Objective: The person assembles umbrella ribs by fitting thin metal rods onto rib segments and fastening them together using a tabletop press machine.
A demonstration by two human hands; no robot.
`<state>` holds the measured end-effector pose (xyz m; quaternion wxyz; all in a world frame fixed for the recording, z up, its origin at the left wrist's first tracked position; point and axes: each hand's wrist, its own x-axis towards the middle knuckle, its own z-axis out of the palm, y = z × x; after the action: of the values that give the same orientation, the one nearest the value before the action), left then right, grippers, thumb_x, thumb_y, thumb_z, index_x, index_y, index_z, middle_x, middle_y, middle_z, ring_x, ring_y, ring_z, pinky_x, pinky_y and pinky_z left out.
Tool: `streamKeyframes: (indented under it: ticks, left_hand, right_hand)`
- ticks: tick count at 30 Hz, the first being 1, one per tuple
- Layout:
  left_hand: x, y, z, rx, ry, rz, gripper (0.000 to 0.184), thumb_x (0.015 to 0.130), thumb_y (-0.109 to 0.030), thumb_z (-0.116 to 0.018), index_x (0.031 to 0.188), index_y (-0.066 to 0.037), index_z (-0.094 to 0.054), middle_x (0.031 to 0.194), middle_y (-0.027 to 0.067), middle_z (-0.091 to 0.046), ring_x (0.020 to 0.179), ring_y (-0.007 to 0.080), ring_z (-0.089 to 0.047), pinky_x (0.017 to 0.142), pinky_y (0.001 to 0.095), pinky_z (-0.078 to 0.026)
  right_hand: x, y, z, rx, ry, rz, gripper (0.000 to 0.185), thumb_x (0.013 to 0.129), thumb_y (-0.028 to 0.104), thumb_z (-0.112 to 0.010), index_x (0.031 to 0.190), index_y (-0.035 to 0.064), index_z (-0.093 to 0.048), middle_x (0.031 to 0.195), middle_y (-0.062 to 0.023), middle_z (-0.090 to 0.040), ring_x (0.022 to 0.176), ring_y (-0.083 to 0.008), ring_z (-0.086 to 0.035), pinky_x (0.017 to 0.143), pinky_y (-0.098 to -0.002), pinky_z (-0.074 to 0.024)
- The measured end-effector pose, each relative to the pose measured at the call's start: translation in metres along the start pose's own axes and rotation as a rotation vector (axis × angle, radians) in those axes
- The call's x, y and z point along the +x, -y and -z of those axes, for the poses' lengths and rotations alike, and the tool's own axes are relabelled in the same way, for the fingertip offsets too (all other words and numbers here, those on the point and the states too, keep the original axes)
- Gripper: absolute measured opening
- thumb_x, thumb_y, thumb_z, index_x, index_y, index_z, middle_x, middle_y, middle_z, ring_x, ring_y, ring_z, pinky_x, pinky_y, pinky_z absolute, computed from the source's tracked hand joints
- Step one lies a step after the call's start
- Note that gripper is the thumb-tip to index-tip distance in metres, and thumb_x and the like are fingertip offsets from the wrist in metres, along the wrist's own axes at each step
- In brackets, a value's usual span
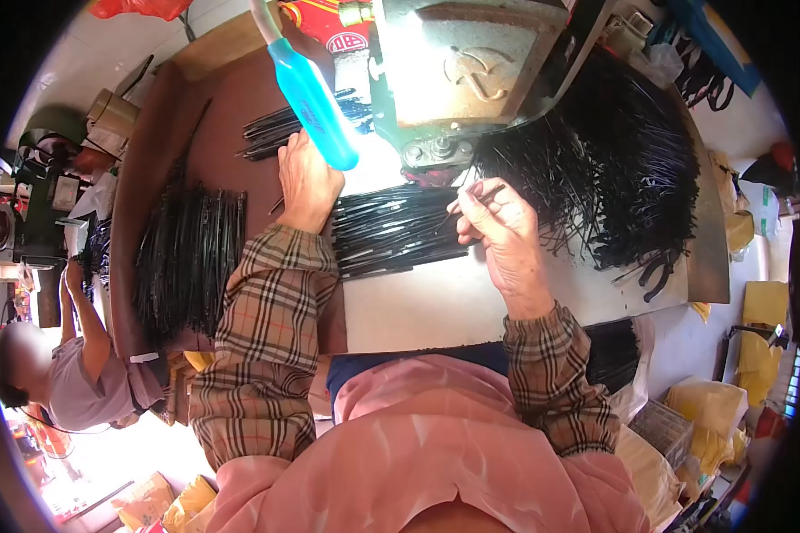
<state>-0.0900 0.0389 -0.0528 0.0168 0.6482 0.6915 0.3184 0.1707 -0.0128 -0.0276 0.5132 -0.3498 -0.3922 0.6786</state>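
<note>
In the head view, thin black strips (391,233) lie side by side in a row on the pale work surface, below a metal machine (471,67). My right hand (500,226) is closed at the right end of this row, fingertips pinched together near the machine's base; what they hold is too small to name. My left hand (306,182) rests left of the row, by a smaller bundle of black strips (271,133). Its fingertips are partly hidden behind the hand, so its grip is unclear. A blue-cased lamp (311,105) hangs between the hands, lighting the machine.
A large heap of black strips (631,169) covers the right side of the table. Another pile (191,266) lies at the left on the brown surface (196,98). A co-worker (107,373) sits at far left, arms raised. Bags and a crate (656,431) stand at lower right.
</note>
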Motion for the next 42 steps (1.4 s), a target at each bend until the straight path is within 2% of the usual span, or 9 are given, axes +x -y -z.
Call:
streamKeyframes:
  ticks: [2,5,6,9,10,13,14,23,42]
  left_hand:
    - [-0.004,0.009,-0.005,-0.003,0.002,-0.105,0.02,0.075,0.003,-0.057,0.094,-0.001,-0.062,0.1,0.0162,-0.061,0.092,0.033,-0.058,0.081,0.0429,-0.045]
    - [-0.009,-0.013,0.016,-0.285,-0.068,-0.301,0.02,0.085,0.008,-0.058,0.101,-0.003,-0.06,0.084,0.0104,-0.055,0.079,0.0226,-0.056,0.072,0.0356,-0.047]
    - [-0.012,-0.018,0.018,-0.425,-0.018,-0.213,0.02,0.088,0.006,-0.058,0.105,-0.001,-0.065,0.087,0.0069,-0.058,0.079,0.0175,-0.056,0.071,0.0321,-0.047]
    - [-0.026,-0.048,0.028,-0.671,0.173,-0.006,0.026,0.09,0.001,-0.061,0.116,-0.001,-0.065,0.085,0.0014,-0.06,0.074,0.0099,-0.055,0.066,0.0244,-0.045]
    - [-0.031,-0.062,0.036,-0.786,0.322,0.174,0.03,0.092,-0.005,-0.063,0.121,0.0,-0.064,0.081,-0.002,-0.06,0.067,0.0051,-0.053,0.059,0.0193,-0.042]
    - [-0.047,-0.085,0.047,-0.967,0.467,0.387,0.031,0.092,-0.009,-0.063,0.121,0.001,-0.064,0.075,-0.003,-0.058,0.062,0.0033,-0.05,0.054,0.0174,-0.039]
    - [-0.051,-0.088,0.041,-0.989,0.426,0.369,0.035,0.092,-0.013,-0.063,0.124,0.003,-0.061,0.077,-0.0032,-0.056,0.063,0.0039,-0.049,0.052,0.0189,-0.038]
    - [-0.058,-0.091,0.029,-1.177,0.484,0.436,0.04,0.093,-0.012,-0.061,0.131,0.002,-0.057,0.08,-0.004,-0.052,0.063,0.0031,-0.044,0.051,0.0183,-0.034]
    - [-0.056,-0.1,0.018,-1.034,0.345,0.355,0.039,0.093,-0.008,-0.063,0.13,0.001,-0.058,0.066,-0.0084,-0.045,0.053,-0.0002,-0.034,0.045,0.0164,-0.025]
  right_hand:
    - [-0.001,0.001,0.001,-0.02,0.021,-0.042,0.009,0.092,0.01,-0.066,0.095,0.0027,-0.062,0.083,-0.0058,-0.065,0.063,-0.0051,-0.057,0.055,-0.0185,-0.0458]
    - [0.0,0.004,-0.004,-0.093,0.027,-0.052,0.011,0.091,0.012,-0.067,0.095,0.002,-0.065,0.077,-0.004,-0.064,0.058,-0.0028,-0.053,0.05,-0.0171,-0.0406]
    - [0.0,0.006,-0.006,-0.126,0.021,-0.05,0.011,0.091,0.013,-0.067,0.094,0.0016,-0.066,0.075,-0.0034,-0.064,0.056,-0.0021,-0.052,0.049,-0.0168,-0.0387]
    - [0.006,0.022,-0.016,-0.333,0.008,-0.014,0.013,0.092,0.013,-0.066,0.094,0.0003,-0.069,0.072,-0.0026,-0.063,0.054,-0.001,-0.049,0.047,-0.0174,-0.0358]
    - [0.008,0.024,-0.017,-0.378,0.009,0.015,0.014,0.091,0.013,-0.066,0.094,-0.0002,-0.069,0.069,-0.0015,-0.063,0.056,-0.0012,-0.05,0.048,-0.0183,-0.0364]
    - [0.014,0.018,-0.019,-0.492,-0.002,0.121,0.014,0.091,0.013,-0.066,0.094,-0.0006,-0.069,0.069,-0.0006,-0.063,0.057,-0.0019,-0.051,0.049,-0.0193,-0.0374]
    - [0.014,0.013,-0.016,-0.502,-0.001,0.157,0.014,0.09,0.013,-0.066,0.093,-0.001,-0.069,0.068,-0.0003,-0.063,0.058,-0.0026,-0.052,0.05,-0.02,-0.0387]
    - [0.016,0.005,-0.012,-0.522,-0.051,0.113,0.016,0.09,0.015,-0.068,0.09,-0.0005,-0.069,0.067,-0.0002,-0.063,0.058,-0.0025,-0.051,0.049,-0.0204,-0.0379]
    - [0.025,-0.002,-0.006,-0.495,-0.011,0.161,0.015,0.09,0.014,-0.067,0.089,-0.0014,-0.068,0.067,-0.0018,-0.063,0.06,-0.0039,-0.055,0.051,-0.0205,-0.0409]
